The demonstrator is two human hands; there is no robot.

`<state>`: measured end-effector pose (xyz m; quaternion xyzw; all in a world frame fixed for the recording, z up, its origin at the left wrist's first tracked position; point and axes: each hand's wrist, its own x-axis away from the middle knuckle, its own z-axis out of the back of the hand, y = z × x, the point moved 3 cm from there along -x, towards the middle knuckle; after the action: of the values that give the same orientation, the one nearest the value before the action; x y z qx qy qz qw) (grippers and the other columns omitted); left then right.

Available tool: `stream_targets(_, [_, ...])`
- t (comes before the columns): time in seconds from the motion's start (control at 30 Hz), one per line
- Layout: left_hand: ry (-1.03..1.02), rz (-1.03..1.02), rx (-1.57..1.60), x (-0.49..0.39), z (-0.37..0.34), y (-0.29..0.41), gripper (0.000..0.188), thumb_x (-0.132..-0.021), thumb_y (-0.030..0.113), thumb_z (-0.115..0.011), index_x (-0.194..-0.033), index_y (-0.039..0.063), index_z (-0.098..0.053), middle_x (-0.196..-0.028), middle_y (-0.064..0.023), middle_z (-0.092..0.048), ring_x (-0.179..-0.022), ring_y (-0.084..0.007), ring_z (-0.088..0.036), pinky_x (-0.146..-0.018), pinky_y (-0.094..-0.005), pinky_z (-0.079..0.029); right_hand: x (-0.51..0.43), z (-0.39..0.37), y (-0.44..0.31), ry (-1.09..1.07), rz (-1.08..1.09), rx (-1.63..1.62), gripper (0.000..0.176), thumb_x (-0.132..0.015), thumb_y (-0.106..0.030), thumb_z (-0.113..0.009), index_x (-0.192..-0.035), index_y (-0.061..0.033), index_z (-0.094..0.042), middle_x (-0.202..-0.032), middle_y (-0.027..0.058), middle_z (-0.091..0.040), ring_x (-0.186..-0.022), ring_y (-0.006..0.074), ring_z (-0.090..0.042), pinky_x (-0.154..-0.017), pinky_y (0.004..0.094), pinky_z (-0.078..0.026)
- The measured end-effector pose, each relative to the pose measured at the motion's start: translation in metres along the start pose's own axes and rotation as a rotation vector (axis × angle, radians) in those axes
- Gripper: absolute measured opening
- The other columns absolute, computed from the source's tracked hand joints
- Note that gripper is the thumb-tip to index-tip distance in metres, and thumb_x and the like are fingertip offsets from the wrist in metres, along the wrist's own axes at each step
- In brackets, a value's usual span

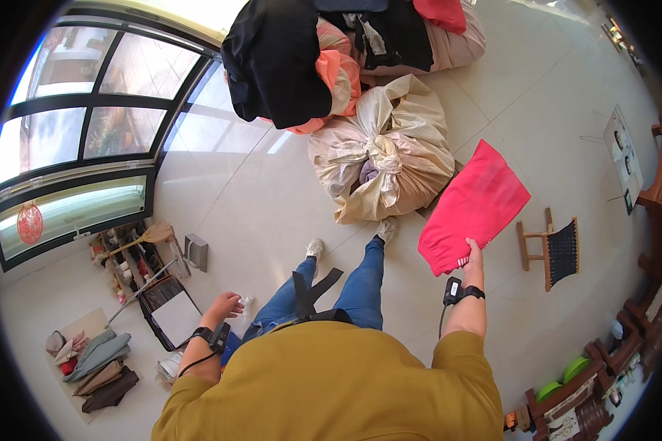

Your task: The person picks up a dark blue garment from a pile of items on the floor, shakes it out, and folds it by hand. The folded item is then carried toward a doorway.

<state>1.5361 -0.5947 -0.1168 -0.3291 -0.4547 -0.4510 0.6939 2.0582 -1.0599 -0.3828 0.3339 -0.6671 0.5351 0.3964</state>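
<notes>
My right hand grips a bright pinkish-red folded garment by its edge, beside some small white stripes. The cloth hangs out flat in front of the hand, above the floor. At its gathered end the fabric puckers like elastic. My left hand hangs at my left side with loosely bent fingers and nothing in them. Before my feet sits a large cream cloth bundle, tied in a knot on top, with a bit of purple fabric showing through a gap.
Behind the bundle are more stuffed sacks with a black garment draped over them. A low wooden stool stands right. At left are an open black case, a shoe rack and several folded clothes on a board. Wooden furniture lines the right.
</notes>
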Motion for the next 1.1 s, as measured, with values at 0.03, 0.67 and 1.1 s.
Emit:
stream_targets(0.03, [-0.016, -0.02, 0.006, -0.003, 0.0, 0.0, 0.029, -0.091, 0.026, -0.047, -0.111, 0.006, -0.051, -0.088, -0.0069, -0.063, -0.074, -0.0167, -0.062, -0.065, -0.0317, -0.05, 0.007, -0.007, -0.008, -0.019, -0.004, -0.035, 0.05, -0.071, -0.016, -0.067, -0.115, 0.0012, -0.05, -0.114, 0.0149, -0.057, -0.101, 0.0294, -0.057, -0.09, 0.0411, -0.046])
stream_targets(0.67, [-0.127, -0.316, 0.062, -0.101, 0.036, 0.033, 0.028, -0.09, 0.023, -0.045, -0.111, 0.006, -0.052, -0.09, -0.0088, -0.064, -0.076, -0.0178, -0.062, -0.066, -0.0323, -0.051, 0.264, -0.269, -0.141, -0.285, 0.578, 0.054, 0.031, -0.076, -0.022, -0.065, -0.1, -0.0063, -0.053, -0.082, 0.0043, -0.06, -0.058, 0.0132, -0.051, -0.045, 0.0255, -0.038])
stream_targets(1.1, [-0.147, -0.256, 0.187, -0.177, 0.104, -0.078, 0.03, -0.089, 0.021, -0.046, -0.112, 0.002, -0.05, -0.091, -0.0136, -0.064, -0.072, -0.0211, -0.063, -0.058, -0.0333, -0.051, 0.163, -0.21, 0.216, -0.318, -0.329, 1.062, 0.027, -0.081, -0.023, -0.059, -0.104, -0.0098, -0.054, -0.085, 0.0073, -0.063, -0.072, 0.0205, -0.062, -0.066, 0.0358, -0.051])
